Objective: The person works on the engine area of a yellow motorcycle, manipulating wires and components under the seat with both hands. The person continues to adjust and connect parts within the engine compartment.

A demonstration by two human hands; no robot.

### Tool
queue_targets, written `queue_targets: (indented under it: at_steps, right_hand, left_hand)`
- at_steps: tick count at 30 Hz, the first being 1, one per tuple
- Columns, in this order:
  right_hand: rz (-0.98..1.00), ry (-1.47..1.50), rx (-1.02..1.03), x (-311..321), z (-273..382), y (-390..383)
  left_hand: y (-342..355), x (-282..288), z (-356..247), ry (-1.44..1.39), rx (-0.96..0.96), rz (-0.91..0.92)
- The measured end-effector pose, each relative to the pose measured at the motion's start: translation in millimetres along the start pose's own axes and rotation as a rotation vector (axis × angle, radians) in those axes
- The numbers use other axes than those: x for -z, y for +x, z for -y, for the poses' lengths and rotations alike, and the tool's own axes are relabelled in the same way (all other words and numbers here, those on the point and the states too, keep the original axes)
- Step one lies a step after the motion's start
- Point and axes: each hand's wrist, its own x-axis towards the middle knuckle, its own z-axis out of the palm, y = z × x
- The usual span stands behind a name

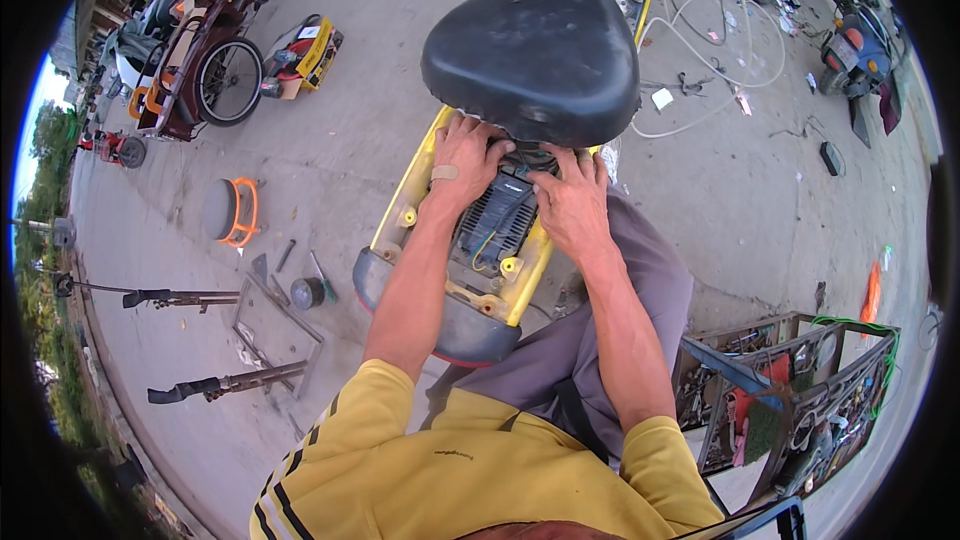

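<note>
In front of me stands a yellow-framed scooter with a black seat (530,55). Below the seat's near edge, its body is open and shows a black finned box (497,218). My left hand (463,162), a plaster on its wrist, reaches under the seat edge with bent fingers. My right hand (575,202) faces it from the other side, thumb and fingers drawn together. Between them runs a bunch of dark wires (527,157), which both hands pinch. The seat hides some of the fingertips. A yellow wire (484,248) lies beside the box.
At the left are an orange-framed stool (240,212), a metal frame (280,325), a dark roll (307,292) and hand tools. A metal rack of tools and parts (790,390) stands at lower right. A pale hose (720,115) loops on the ground; a cargo tricycle (205,75) stands at far left.
</note>
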Motion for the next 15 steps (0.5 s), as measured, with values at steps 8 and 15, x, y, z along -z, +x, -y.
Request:
queue_targets:
  at_steps: [8, 15]
  right_hand:
    - [0.011, 0.010, 0.020, 6.6, 0.0, -1.3]
    - [0.019, -0.012, 0.036, 6.5, -0.5, -6.8]
  left_hand:
    - [0.8, -1.5, 0.9, -0.002, 0.023, 0.013]
    - [0.9, 0.0, -0.4, -0.036, 0.044, 0.043]
